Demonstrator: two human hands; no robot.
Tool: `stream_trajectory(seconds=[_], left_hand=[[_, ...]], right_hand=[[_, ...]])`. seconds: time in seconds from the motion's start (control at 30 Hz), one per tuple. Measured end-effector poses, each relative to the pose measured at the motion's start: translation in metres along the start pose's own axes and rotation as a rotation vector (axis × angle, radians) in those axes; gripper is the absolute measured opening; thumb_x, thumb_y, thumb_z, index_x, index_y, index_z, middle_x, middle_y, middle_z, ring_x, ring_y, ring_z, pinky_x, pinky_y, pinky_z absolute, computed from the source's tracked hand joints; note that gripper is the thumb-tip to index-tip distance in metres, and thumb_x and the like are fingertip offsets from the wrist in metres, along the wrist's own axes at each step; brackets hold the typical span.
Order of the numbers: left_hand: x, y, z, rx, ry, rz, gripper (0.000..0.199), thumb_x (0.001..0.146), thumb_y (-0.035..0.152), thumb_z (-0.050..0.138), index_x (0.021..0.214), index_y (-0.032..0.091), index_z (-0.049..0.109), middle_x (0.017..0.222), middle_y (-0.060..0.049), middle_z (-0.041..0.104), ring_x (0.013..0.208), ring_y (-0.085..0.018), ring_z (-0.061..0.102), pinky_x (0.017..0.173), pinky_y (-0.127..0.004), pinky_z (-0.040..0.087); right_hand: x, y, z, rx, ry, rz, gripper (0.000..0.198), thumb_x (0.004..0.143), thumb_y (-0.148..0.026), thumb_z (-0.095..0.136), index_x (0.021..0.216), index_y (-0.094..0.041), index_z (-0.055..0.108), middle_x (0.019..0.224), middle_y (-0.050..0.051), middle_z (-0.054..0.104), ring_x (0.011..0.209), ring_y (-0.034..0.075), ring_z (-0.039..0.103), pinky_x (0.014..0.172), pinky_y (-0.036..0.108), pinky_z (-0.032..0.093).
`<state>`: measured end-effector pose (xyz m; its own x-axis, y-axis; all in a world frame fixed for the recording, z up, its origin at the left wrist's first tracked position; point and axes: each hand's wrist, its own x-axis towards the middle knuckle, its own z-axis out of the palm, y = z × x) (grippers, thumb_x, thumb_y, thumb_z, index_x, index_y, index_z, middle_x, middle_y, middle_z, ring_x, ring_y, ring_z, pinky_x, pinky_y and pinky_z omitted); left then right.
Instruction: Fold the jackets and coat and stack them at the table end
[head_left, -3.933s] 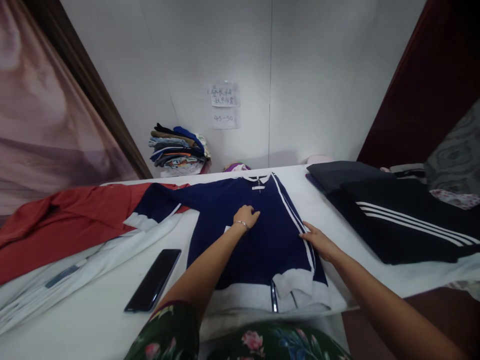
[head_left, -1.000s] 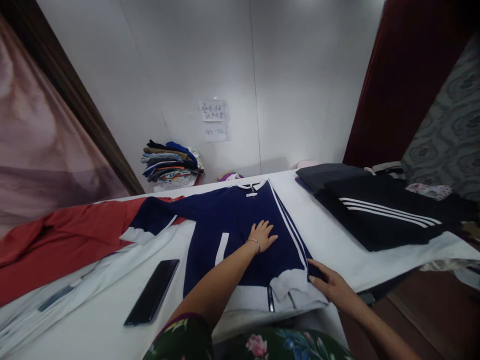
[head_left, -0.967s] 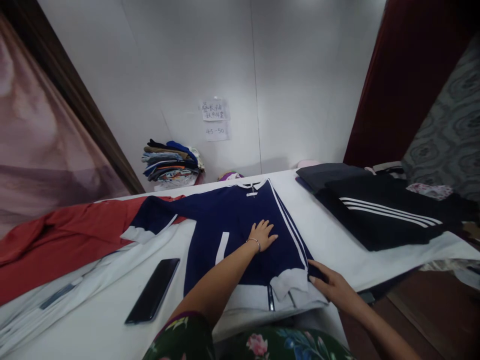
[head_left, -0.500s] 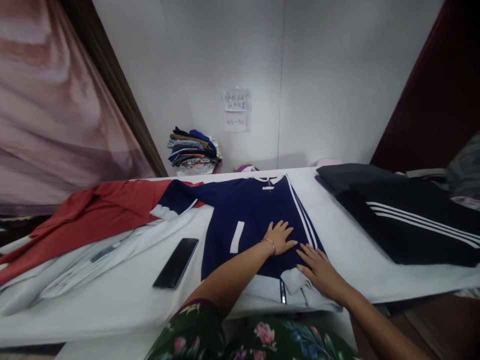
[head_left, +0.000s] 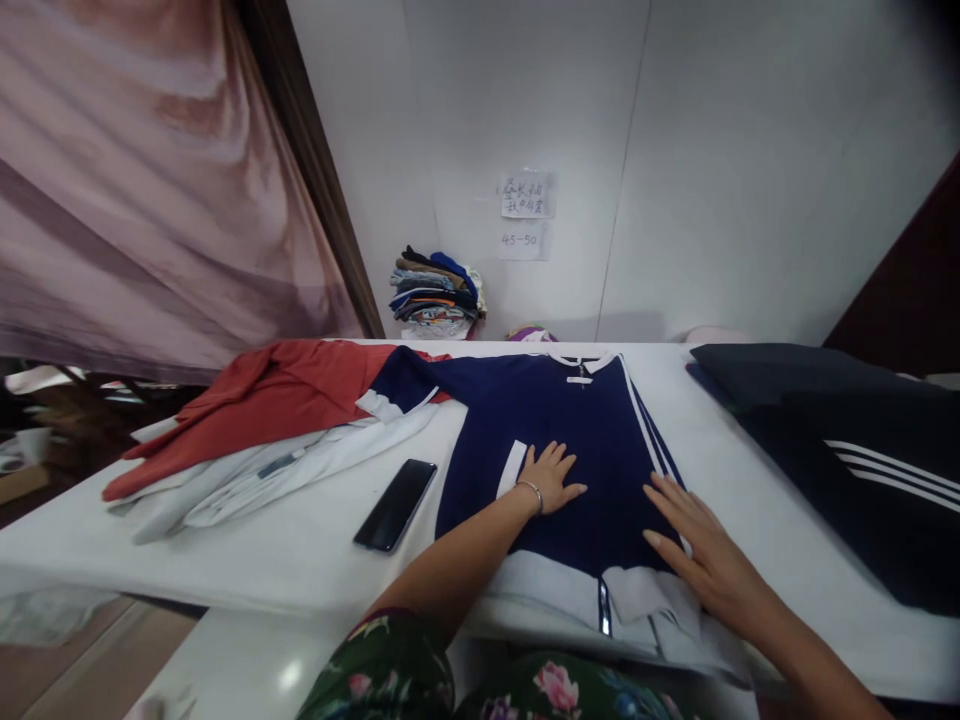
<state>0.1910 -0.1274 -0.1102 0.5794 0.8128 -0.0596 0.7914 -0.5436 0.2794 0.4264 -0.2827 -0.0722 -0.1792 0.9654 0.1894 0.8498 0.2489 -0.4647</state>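
Note:
A navy jacket (head_left: 592,430) with a white collar, white hem and striped sleeve lies spread on the white table (head_left: 315,570). One sleeve stretches left, its white cuff (head_left: 390,402) resting over the other garments; the striped sleeve lies along the jacket's right side. My left hand (head_left: 550,480), with a bracelet at the wrist, lies flat on the jacket's front with fingers spread, beside the white pocket strip. At the right edge, my right hand (head_left: 697,545) rests by the striped sleeve, fingers stretched out. Neither hand grips anything.
A black phone (head_left: 395,505) lies left of the jacket. Red (head_left: 277,400) and pale garments (head_left: 300,470) are heaped at the left. Dark folded clothes (head_left: 832,430) lie at the right. A stack of folded clothes (head_left: 435,290) and paper notes (head_left: 527,195) are by the wall.
The view has turned left, so everything sits further right. My left hand has slid left over the jacket toward the pocket strip. My right hand stays at the striped edge.

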Motion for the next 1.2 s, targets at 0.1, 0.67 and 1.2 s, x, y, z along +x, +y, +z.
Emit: stream_trajectory(seconds=[0.1,0.67,1.2], left_hand=[[-0.002,0.001,0.003,-0.014,0.013,-0.002,0.072,0.084,0.068,0.027,0.143,0.027,0.032,0.154,-0.006,0.021,0.142,-0.025,0.010,0.113,-0.056,0.005],[0.020,-0.069,-0.060,-0.439,0.381,-0.400,0.041,0.082,0.049,0.053,0.113,0.024,0.063,0.119,0.000,0.065,0.109,-0.016,0.059,0.095,-0.024,0.044],[-0.066,-0.259,-0.167,-0.003,0.639,-1.250,0.042,0.078,0.023,0.056,0.119,0.014,0.052,0.125,-0.018,0.054,0.115,-0.028,0.052,0.088,-0.039,0.047]], right_hand=[[0.027,-0.016,-0.004,0.014,0.088,-0.077,0.057,0.090,-0.053,0.040,0.142,-0.029,0.035,0.153,0.000,0.023,0.141,0.024,0.017,0.115,0.049,0.016],[0.048,0.045,0.083,-0.094,-0.140,-0.061,0.063,0.085,-0.060,0.036,0.138,-0.029,0.042,0.147,0.003,0.035,0.138,0.028,0.025,0.110,0.056,0.023],[0.040,0.063,0.084,-0.039,-0.143,-0.232,0.056,0.084,-0.054,0.043,0.138,-0.042,0.038,0.139,-0.003,0.045,0.136,0.031,0.027,0.108,0.061,0.026]])
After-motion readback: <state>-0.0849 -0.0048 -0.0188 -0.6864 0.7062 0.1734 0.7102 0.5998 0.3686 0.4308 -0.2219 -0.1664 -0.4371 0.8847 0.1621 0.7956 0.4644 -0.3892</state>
